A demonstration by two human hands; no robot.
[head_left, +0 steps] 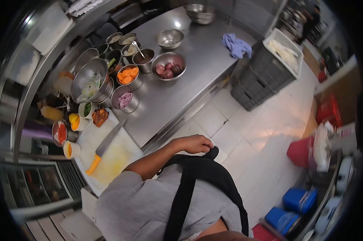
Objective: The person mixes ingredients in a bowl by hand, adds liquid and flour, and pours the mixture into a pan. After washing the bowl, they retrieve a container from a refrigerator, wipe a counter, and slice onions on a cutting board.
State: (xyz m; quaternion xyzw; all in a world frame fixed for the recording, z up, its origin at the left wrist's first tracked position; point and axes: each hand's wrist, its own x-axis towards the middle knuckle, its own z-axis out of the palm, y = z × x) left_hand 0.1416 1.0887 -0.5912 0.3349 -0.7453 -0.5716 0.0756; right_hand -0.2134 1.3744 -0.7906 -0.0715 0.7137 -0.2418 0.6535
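Note:
My left hand (193, 143) is in front of the black apron (205, 170), above the floor. Its fingers are curled, and their underside is hidden, so what they hold, if anything, does not show. My right hand is out of view. To the left, a knife (110, 139) with a yellow handle lies on the white cutting board (123, 162), which has yellow stains. A browned piece of food (100, 117) sits at the board's far edge. Beside it stand cups with green pieces (87, 109), yellow pieces (74, 120) and an orange filling (69, 150).
The steel counter (169, 102) carries a bowl of red onions (168, 71), tins of carrot slices (127, 75) and chopped onion (125, 100), and a blue cloth (236, 45). Dark crates (257, 82) stand on the tiled floor. Blue containers (300, 200) and a red bucket (301, 152) are at right.

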